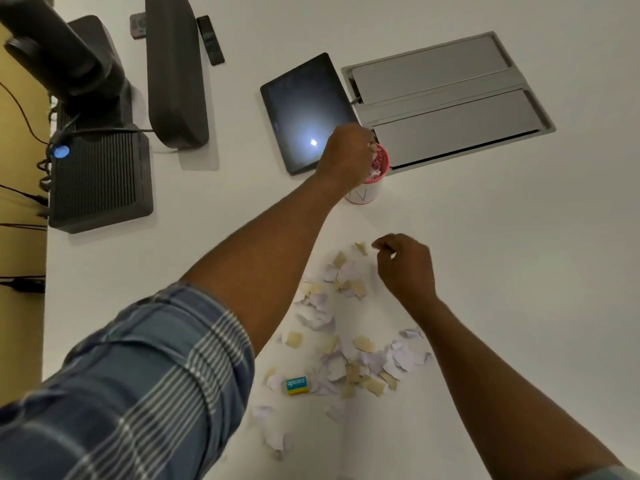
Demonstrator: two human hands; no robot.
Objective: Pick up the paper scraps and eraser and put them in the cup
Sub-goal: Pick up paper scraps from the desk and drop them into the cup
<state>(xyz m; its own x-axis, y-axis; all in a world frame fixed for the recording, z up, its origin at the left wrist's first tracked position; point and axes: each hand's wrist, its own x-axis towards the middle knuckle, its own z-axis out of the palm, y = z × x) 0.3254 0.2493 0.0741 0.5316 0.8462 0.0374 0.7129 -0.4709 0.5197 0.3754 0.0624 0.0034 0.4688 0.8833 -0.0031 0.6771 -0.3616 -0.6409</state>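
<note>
White desk (502, 271), scraps (341, 344) everywhere, and the left hand (346, 152) is at the cup's (365, 192) mouth, fingers bunched over it — dropping a load, by the look, though whether paper is pinched in that grip I cannot tell. Right hand (403, 265) hovers at the far edge of the pile, fingers loosely curled, holding nothing visible. Next move calls for a pinch or a sweep through the litter, then a carry to the cup, which stands well beyond the pile beside the tablet (304, 112). Scraps are small, torn, white and tan, lying flat and overlapping. Eraser (297, 386), a small block in a blue-and-yellow sleeve, sits untouched at the pile's near left edge.
</note>
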